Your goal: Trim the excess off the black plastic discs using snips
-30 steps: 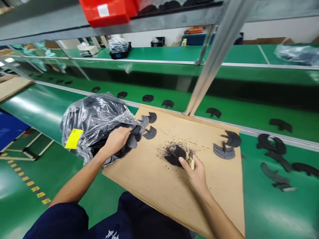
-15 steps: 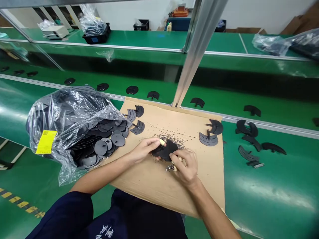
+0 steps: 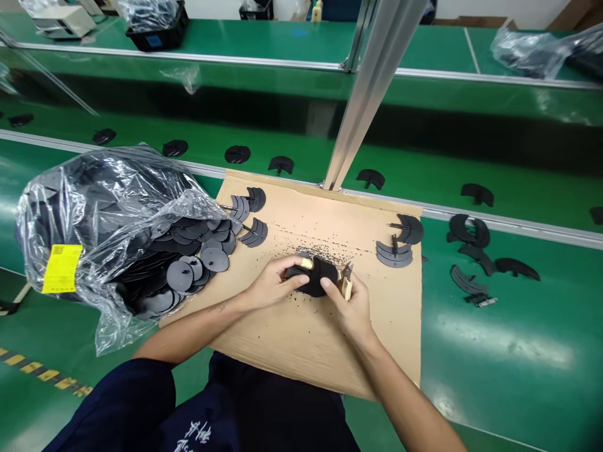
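Note:
My left hand (image 3: pixel 271 285) is closed on a black plastic part (image 3: pixel 318 276) with curved edges, held just above the cardboard sheet (image 3: pixel 301 342). A pale yellow cover wraps a fingertip of that hand. My right hand (image 3: pixel 353 311) steadies the part's right side with its thumb. Within the same hand sits a small pair of cutting pliers (image 3: pixel 347 285) with cream handles, the metal jaws pointing up and away from me. Fingers behind the part are hidden. Black crumbs (image 3: pixel 325 251) are scattered on the cardboard behind it.
At left, a clear plastic bag (image 3: pixel 108 213) spills grey-black discs (image 3: pixel 214 258). Curved parts (image 3: pixel 254 232) lie at the cardboard's left, others (image 3: pixel 394 252) at its right, and several more (image 3: pixel 471 232) on the green table. A metal post (image 3: pixel 362 94) rises behind the cardboard.
The pliers have swung in my right hand, from jaws toward me to jaws pointing away. The black part has turned between my hands. My view has tilted down slightly.

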Tool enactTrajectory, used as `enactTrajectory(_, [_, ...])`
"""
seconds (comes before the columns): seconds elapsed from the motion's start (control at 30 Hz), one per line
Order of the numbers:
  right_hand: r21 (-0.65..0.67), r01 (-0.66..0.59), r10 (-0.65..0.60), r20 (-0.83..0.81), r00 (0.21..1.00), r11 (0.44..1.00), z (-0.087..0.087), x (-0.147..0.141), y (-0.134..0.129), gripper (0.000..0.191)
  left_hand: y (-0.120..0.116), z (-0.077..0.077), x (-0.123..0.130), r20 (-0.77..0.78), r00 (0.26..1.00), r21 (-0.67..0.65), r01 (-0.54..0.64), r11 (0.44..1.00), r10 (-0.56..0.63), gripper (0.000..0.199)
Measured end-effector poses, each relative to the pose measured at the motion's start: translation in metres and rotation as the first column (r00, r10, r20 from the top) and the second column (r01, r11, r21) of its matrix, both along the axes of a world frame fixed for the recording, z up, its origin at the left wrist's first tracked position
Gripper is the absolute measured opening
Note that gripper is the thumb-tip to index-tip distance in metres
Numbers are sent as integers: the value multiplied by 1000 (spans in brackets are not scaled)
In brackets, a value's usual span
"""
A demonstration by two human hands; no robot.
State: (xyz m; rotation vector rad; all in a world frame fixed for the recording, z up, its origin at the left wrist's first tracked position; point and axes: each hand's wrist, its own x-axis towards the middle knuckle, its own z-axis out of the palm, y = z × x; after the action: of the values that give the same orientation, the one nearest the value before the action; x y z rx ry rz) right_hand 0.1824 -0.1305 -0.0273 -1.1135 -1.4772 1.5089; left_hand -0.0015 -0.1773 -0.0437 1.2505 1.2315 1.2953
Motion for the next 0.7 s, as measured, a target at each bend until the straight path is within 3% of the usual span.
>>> enactTrajectory(0.13, [14, 174, -174, 20, 985, 985, -4, 4, 2, 38, 1, -4, -4, -5, 997, 22, -79, 997, 79, 45])
enactTrajectory(0.23, [41, 222, -225, 79, 971, 974, -5, 5, 4, 37, 1, -3, -7, -22, 992, 20, -124, 992, 125, 58])
enactTrajectory(0.47, [52, 38, -42, 73, 996, 998, 2, -3, 0, 33, -7, 2, -3, -144, 988, 55, -57, 997, 65, 42])
enactTrajectory(0.7, [59, -17, 10, 119, 993, 998, 0, -1, -3, 33, -8, 4, -3, -293, 951, 163, -53, 985, 100, 41])
